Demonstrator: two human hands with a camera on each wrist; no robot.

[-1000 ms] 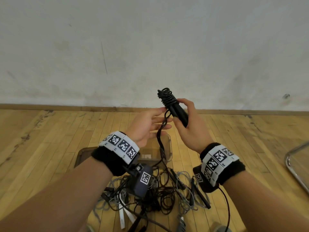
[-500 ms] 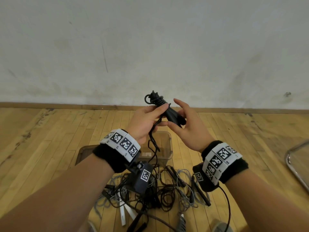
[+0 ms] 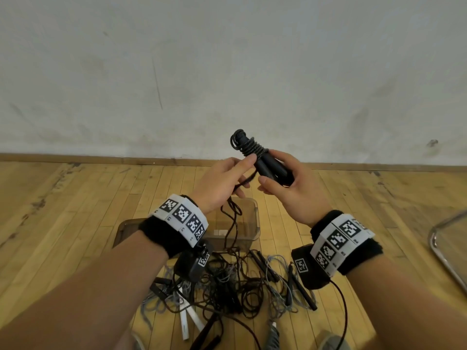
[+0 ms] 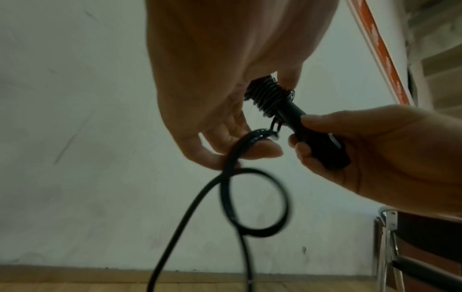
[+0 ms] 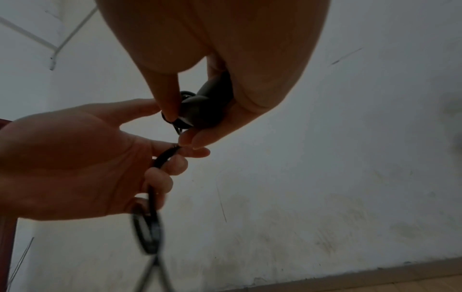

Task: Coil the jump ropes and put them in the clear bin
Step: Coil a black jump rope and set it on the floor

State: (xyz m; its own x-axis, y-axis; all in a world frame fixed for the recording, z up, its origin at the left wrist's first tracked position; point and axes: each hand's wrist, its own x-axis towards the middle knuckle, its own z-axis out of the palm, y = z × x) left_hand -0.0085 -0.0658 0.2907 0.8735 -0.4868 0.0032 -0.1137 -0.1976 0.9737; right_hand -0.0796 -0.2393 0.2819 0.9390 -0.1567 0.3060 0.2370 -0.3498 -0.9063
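My right hand (image 3: 285, 183) grips the two black jump rope handles (image 3: 271, 168) held together, tips pointing up and left. Black cord is wound in tight turns (image 3: 249, 145) around their upper end. My left hand (image 3: 227, 180) curls its fingers round the loose black cord (image 4: 232, 160) just below the handles, its index finger touching the wound turns. The cord forms a loop (image 4: 257, 201) under the hand, then hangs down past the clear bin (image 3: 252, 231) on the floor. The same grips show in the right wrist view: right hand (image 5: 200, 126), left hand (image 5: 160, 164).
A tangled pile of black and grey jump ropes (image 3: 237, 281) with black and white handles lies on the wooden floor in front of the bin. A metal chair frame (image 3: 444, 246) stands at the right. A white wall rises behind.
The handles have tilted from upright to slanted left. My left hand moved from beside the hanging cord up to the wound end, carrying the cord with it.
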